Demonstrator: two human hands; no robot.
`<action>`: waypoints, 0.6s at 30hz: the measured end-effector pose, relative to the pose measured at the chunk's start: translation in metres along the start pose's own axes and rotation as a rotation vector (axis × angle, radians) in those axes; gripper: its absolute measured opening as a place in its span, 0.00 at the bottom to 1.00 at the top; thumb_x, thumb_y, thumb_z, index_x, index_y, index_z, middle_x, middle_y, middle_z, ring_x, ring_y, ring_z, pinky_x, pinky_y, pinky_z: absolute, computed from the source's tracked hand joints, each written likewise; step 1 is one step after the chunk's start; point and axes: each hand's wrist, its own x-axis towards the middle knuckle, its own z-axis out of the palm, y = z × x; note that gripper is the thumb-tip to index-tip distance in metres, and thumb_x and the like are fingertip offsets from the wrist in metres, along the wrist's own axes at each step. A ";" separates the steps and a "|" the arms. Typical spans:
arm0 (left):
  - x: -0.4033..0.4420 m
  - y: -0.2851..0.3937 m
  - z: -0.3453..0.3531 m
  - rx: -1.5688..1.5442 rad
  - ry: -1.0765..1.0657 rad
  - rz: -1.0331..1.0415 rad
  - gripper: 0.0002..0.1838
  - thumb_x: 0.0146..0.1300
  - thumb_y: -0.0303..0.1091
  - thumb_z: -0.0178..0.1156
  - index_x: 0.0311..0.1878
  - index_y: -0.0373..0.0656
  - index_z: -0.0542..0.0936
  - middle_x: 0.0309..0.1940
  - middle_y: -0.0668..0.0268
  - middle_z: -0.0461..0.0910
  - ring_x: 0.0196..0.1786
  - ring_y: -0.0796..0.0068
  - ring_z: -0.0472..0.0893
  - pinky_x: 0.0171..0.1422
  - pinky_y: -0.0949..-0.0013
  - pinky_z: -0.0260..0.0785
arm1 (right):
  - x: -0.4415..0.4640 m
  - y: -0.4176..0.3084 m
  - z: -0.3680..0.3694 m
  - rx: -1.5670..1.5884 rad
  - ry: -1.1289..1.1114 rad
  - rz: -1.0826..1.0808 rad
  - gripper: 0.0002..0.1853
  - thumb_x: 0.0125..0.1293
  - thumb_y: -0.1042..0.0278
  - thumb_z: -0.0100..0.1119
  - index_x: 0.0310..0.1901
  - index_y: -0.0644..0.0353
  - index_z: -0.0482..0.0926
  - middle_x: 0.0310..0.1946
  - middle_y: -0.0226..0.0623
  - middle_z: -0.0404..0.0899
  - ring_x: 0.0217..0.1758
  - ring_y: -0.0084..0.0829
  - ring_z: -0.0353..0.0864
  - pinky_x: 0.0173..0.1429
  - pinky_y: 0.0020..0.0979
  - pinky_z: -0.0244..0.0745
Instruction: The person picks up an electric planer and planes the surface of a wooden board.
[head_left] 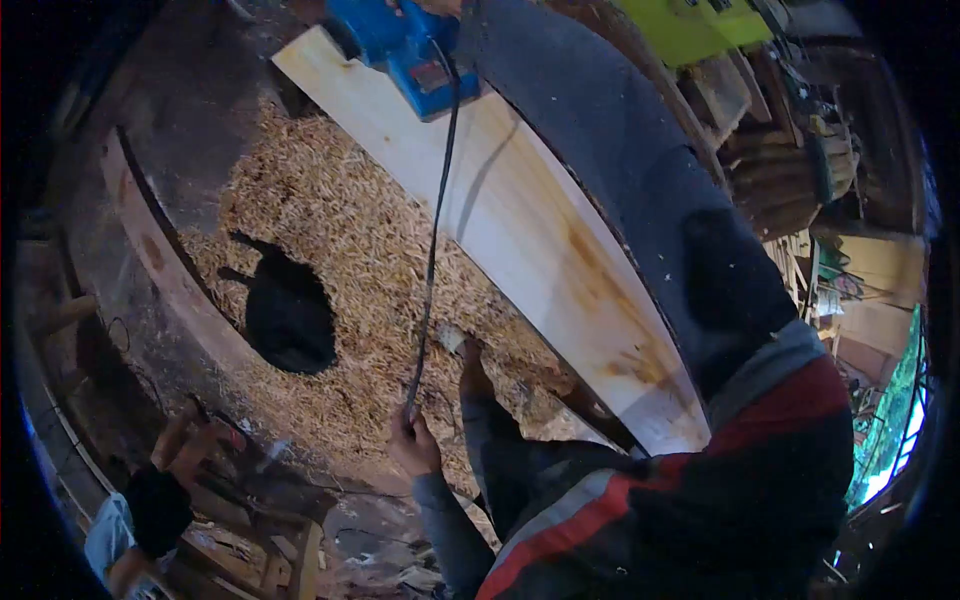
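Observation:
My left hand (415, 446) is closed around a black power cord (436, 225). The cord runs up from my fingers across a long pale plank (560, 265) to a blue electric planer (425, 75), which sits on the plank near its far end. On my right side, the dark sleeve (745, 300) reaches over a dark surface beside the plank; I cannot make out the hand there. Below the plank, a limb in dark cloth, apparently my foot (475, 376), stands in the wood shavings (385, 260) by a small pale piece.
A dark rounded shape (290, 312) shows among the shavings. Left of it lies a long narrow board (150, 240). At lower left another person's hands (188, 442) are near a small reddish object. A yellow-green panel (695, 25) and wood pieces stand at upper right.

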 end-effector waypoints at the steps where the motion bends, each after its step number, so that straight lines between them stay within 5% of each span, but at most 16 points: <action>1: -0.005 0.002 0.004 -0.016 0.000 -0.028 0.13 0.70 0.30 0.58 0.53 0.33 0.80 0.30 0.55 0.83 0.33 0.73 0.81 0.39 0.66 0.74 | 0.012 0.012 0.000 0.002 -0.042 -0.063 0.32 0.79 0.44 0.43 0.73 0.59 0.64 0.79 0.46 0.49 0.74 0.47 0.59 0.71 0.48 0.62; 2: -0.016 0.000 0.005 -0.027 -0.007 -0.056 0.13 0.70 0.31 0.58 0.52 0.34 0.81 0.29 0.56 0.82 0.32 0.72 0.80 0.38 0.66 0.74 | 0.010 0.031 -0.006 0.006 -0.078 -0.120 0.32 0.79 0.45 0.44 0.73 0.60 0.65 0.79 0.46 0.48 0.66 0.44 0.71 0.65 0.46 0.71; 3: -0.025 -0.016 0.010 -0.077 0.084 0.149 0.14 0.71 0.34 0.60 0.52 0.34 0.81 0.29 0.57 0.82 0.31 0.72 0.77 0.36 0.65 0.72 | -0.031 0.025 -0.005 0.014 -0.055 -0.087 0.32 0.79 0.45 0.44 0.73 0.60 0.65 0.79 0.46 0.48 0.66 0.44 0.71 0.65 0.46 0.71; 5: -0.041 -0.036 0.013 -0.055 0.114 0.190 0.14 0.71 0.35 0.60 0.52 0.34 0.81 0.30 0.56 0.82 0.32 0.72 0.77 0.38 0.65 0.72 | -0.113 0.005 -0.005 0.008 -0.096 -0.178 0.33 0.77 0.45 0.48 0.72 0.63 0.65 0.73 0.47 0.63 0.37 0.30 0.80 0.43 0.41 0.78; 6: -0.050 -0.039 0.018 -0.048 0.194 0.236 0.15 0.71 0.36 0.61 0.52 0.33 0.81 0.31 0.56 0.82 0.34 0.72 0.78 0.40 0.65 0.73 | -0.131 0.012 -0.008 0.008 -0.078 -0.164 0.33 0.77 0.45 0.48 0.72 0.63 0.65 0.73 0.47 0.63 0.37 0.30 0.80 0.43 0.41 0.78; 7: -0.063 0.000 0.004 -0.009 0.061 -0.029 0.18 0.72 0.39 0.60 0.53 0.32 0.81 0.38 0.54 0.84 0.41 0.69 0.81 0.48 0.65 0.74 | -0.142 0.023 -0.006 -0.012 0.014 -0.079 0.31 0.76 0.46 0.51 0.68 0.63 0.70 0.59 0.46 0.73 0.27 0.26 0.72 0.34 0.39 0.73; 8: -0.072 -0.004 0.004 -0.007 0.062 -0.020 0.18 0.72 0.39 0.60 0.53 0.32 0.81 0.38 0.54 0.84 0.41 0.69 0.81 0.48 0.65 0.74 | -0.157 0.026 -0.002 -0.031 0.101 -0.004 0.29 0.75 0.47 0.54 0.65 0.63 0.75 0.46 0.44 0.83 0.17 0.21 0.64 0.25 0.36 0.68; 9: -0.079 -0.013 0.006 -0.034 0.090 0.045 0.18 0.73 0.40 0.59 0.53 0.32 0.81 0.40 0.54 0.84 0.43 0.69 0.81 0.50 0.65 0.74 | -0.186 0.033 -0.010 -0.228 0.118 0.174 0.23 0.73 0.48 0.58 0.51 0.64 0.82 0.21 0.37 0.77 0.15 0.22 0.64 0.23 0.36 0.65; 11: -0.098 -0.016 0.009 -0.062 0.154 0.137 0.19 0.75 0.43 0.57 0.53 0.34 0.81 0.42 0.55 0.85 0.44 0.69 0.82 0.49 0.65 0.74 | -0.245 0.066 0.004 -0.233 0.293 0.159 0.27 0.61 0.40 0.67 0.23 0.59 0.79 0.13 0.31 0.72 0.12 0.22 0.72 0.18 0.29 0.66; 15: -0.152 0.000 0.014 -0.033 0.156 0.144 0.18 0.74 0.42 0.59 0.53 0.34 0.81 0.42 0.56 0.84 0.45 0.72 0.81 0.49 0.67 0.73 | -0.383 0.106 0.000 -0.171 0.300 0.231 0.24 0.60 0.40 0.69 0.30 0.57 0.82 0.13 0.28 0.72 0.12 0.22 0.71 0.20 0.28 0.66; 17: -0.186 0.019 0.029 0.263 0.159 0.073 0.15 0.73 0.39 0.60 0.51 0.36 0.81 0.33 0.63 0.83 0.37 0.77 0.79 0.42 0.69 0.73 | -0.480 0.098 0.002 -0.095 0.339 0.209 0.22 0.60 0.42 0.70 0.34 0.55 0.83 0.14 0.27 0.73 0.13 0.21 0.71 0.20 0.28 0.65; 18: -0.198 0.009 0.041 0.266 0.167 0.089 0.15 0.73 0.39 0.60 0.51 0.36 0.81 0.33 0.63 0.83 0.37 0.77 0.79 0.42 0.69 0.73 | -0.530 0.103 0.000 -0.077 0.298 0.222 0.21 0.61 0.44 0.70 0.42 0.55 0.83 0.19 0.27 0.76 0.20 0.21 0.75 0.26 0.28 0.70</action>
